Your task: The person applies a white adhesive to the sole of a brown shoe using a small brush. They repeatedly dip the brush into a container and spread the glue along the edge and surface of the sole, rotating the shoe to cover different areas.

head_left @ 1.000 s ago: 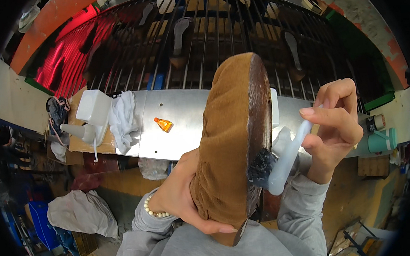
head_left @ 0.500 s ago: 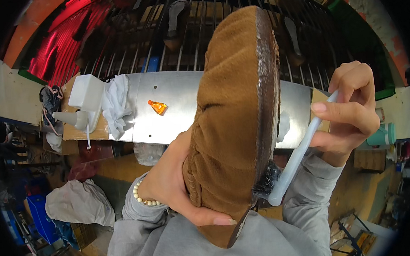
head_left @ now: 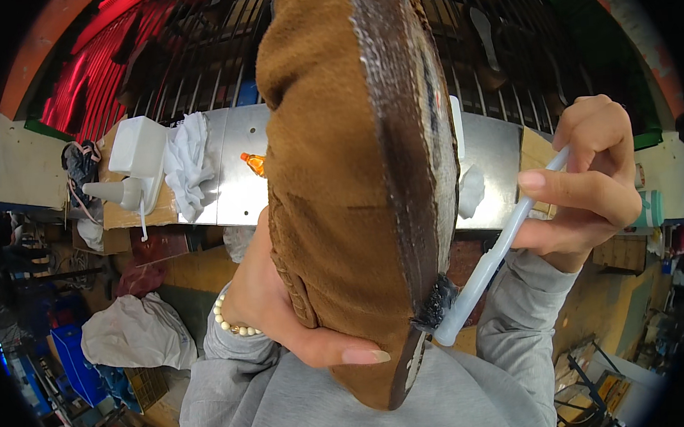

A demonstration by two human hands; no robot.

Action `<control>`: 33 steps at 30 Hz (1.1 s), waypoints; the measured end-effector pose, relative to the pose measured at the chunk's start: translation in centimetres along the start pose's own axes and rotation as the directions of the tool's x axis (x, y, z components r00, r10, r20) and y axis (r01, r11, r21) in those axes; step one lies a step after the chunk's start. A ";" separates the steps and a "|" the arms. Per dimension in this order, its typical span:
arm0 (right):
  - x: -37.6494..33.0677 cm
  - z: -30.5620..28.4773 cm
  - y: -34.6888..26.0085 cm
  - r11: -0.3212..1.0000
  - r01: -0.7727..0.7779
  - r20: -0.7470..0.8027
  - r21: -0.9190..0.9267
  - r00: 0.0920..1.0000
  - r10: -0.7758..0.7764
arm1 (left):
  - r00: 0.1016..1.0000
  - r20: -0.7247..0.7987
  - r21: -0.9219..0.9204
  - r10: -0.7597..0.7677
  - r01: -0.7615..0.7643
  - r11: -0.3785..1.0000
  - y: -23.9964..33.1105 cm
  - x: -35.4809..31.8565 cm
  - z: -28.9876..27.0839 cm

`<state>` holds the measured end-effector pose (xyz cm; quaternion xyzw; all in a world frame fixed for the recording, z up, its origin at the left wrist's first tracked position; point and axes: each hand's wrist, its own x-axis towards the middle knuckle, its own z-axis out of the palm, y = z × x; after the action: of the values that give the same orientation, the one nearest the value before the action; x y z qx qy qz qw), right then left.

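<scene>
A brown suede shoe upper (head_left: pixel 332 183), tilted upright on its side, fills the middle of the view. My left hand (head_left: pixel 293 318) grips it from the left near its lower end, thumb lying across the suede. Along its right edge runs a dark, wet-looking band (head_left: pixel 393 155), with a pale underside beyond it. Between thumb and fingers my right hand (head_left: pixel 591 186) pinches a whitish brush (head_left: pixel 490 263). The brush's black bristles (head_left: pixel 439 305) press against the band's lower part. The fingers of my left hand behind the shoe are hidden.
Behind the shoe is a metal ledge (head_left: pixel 234 173) with a small orange bottle (head_left: pixel 253 163), crumpled white tissue (head_left: pixel 188 168) and a white squeeze bottle (head_left: pixel 136 155). Beyond lies a rack of metal bars (head_left: pixel 500 102) carrying shoe parts, with a red glow at left.
The shoe has come closer and tipped so that more of its pale underside shows. The brush has shifted slightly left with the shoe's edge, its bristles still against the band.
</scene>
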<state>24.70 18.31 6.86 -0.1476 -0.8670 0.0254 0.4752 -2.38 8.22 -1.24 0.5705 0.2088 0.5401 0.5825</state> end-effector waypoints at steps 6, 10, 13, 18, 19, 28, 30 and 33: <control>-0.2 0.1 -0.1 1.000 0.011 -0.018 -0.002 1.000 -0.011 | 0.987 0.103 0.020 0.123 -0.126 0.992 -0.8 0.4 -0.3; -0.5 0.4 -0.1 0.999 -0.010 -0.020 0.035 1.000 0.011 | 0.995 -0.099 -0.020 -0.028 0.026 0.999 0.3 -0.6 0.3; -0.9 0.9 -0.3 0.995 -0.031 -0.022 0.096 0.999 0.033 | 0.989 -0.127 0.065 -0.081 0.090 0.994 1.3 -1.1 0.1; -1.9 2.0 -0.9 0.967 -0.038 0.014 0.253 0.999 0.035 | 0.951 -0.286 -0.192 -0.116 0.061 0.979 0.9 -1.7 0.2; -2.2 2.3 -0.9 0.954 -0.043 0.019 0.297 0.999 0.039 | 0.963 -0.260 -0.235 -0.076 0.013 0.972 0.5 -1.8 0.1; -4.2 5.2 -0.5 0.852 -0.457 -0.065 0.255 0.871 0.487 | 0.861 -0.496 -0.349 -0.110 -0.082 0.933 -0.6 -2.2 -1.3; -5.0 4.9 -1.4 0.809 -0.466 -0.018 0.358 0.863 0.505 | 0.868 -0.497 -0.371 -0.006 -0.206 0.906 -0.2 -1.6 -2.1; -5.7 4.2 -2.4 0.786 -0.467 -0.031 0.406 0.852 0.522 | 0.841 -0.538 -0.244 0.061 -0.225 0.943 0.4 -0.9 -3.1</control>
<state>23.53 14.79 0.34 -0.2755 -0.7394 0.3078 0.5317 -5.48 8.66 -2.01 0.3219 0.2320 0.7421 0.5402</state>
